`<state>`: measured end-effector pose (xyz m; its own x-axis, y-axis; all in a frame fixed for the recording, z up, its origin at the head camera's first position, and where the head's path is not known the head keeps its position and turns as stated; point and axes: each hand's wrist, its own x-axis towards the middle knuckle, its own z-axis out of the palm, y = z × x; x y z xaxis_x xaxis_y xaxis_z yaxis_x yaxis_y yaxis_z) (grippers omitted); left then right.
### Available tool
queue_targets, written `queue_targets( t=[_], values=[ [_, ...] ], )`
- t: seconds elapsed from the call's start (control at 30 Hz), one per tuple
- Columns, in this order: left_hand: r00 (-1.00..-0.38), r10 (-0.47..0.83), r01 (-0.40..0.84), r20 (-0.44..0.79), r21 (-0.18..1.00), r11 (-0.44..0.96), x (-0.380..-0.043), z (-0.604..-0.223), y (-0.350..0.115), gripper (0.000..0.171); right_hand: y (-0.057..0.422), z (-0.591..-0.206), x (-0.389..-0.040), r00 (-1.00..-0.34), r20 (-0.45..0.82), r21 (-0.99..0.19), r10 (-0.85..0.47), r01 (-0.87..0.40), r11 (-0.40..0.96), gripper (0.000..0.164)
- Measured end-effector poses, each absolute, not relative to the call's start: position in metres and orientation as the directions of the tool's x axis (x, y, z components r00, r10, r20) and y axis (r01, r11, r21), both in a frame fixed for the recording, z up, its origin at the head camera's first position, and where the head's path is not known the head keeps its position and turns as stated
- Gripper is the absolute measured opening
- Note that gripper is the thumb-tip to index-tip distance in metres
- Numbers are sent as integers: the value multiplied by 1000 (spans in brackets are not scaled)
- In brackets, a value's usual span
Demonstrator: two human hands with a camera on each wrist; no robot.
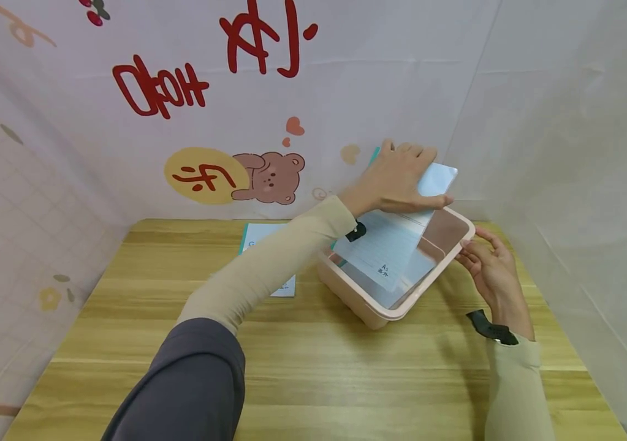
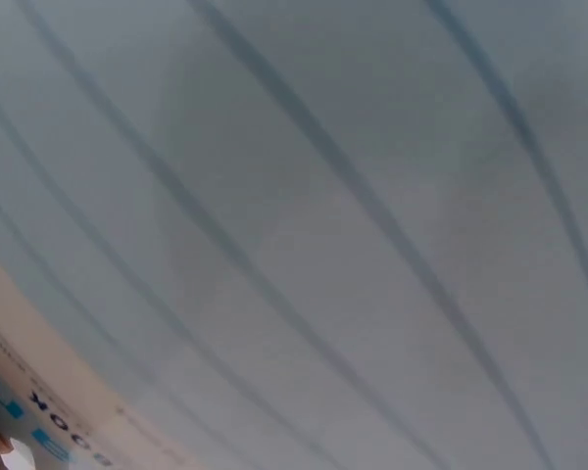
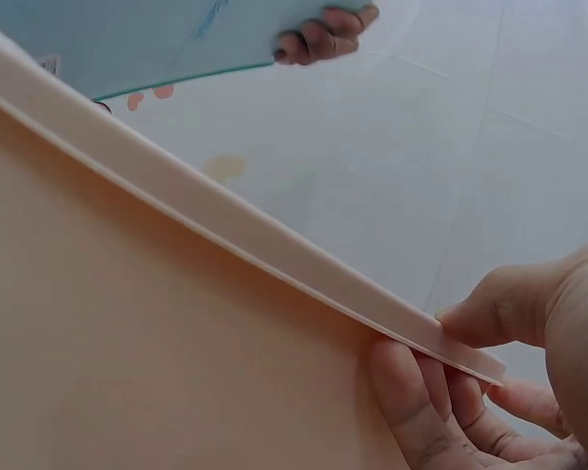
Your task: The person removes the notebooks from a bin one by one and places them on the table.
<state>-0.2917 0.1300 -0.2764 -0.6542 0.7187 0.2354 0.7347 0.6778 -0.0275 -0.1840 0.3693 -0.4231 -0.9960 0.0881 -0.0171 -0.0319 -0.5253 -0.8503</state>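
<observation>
A light blue notebook (image 1: 382, 251) with a lined cover hangs tilted over a pale pink plastic bin (image 1: 349, 295). My left hand (image 1: 401, 177) grips it by its upper part, with fingertips (image 3: 318, 37) curled over the edge in the right wrist view. The lined cover (image 2: 304, 235) fills most of the left wrist view. At the bin's right corner my right hand (image 1: 490, 263) pinches the rim between thumb and fingers (image 3: 402, 387). Inside the bin lies another pale blue flat thing (image 1: 420, 267), mostly covered by the held notebook.
Another notebook (image 1: 263, 233) with a teal spine lies on the wooden table (image 1: 335, 373), left of the bin and partly hidden by my left sleeve. Behind the table hangs a white printed curtain (image 1: 401, 92) with a bear and red writing; a plain sheet stands at the right.
</observation>
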Motion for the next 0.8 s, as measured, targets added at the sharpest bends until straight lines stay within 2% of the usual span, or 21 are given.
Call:
queue_targets(
  t=[0.43,0.8],
  values=[
    [-701,612,679,365,79,730,-298,-242,77,62,371,-422,-183,-995,-5,-847,98,-48,-529,50],
    [-769,513,609,382,192,770,-315,-263,5,58,369,-424,-182,-995,-7,-843,98,-47,-536,44]
  ],
)
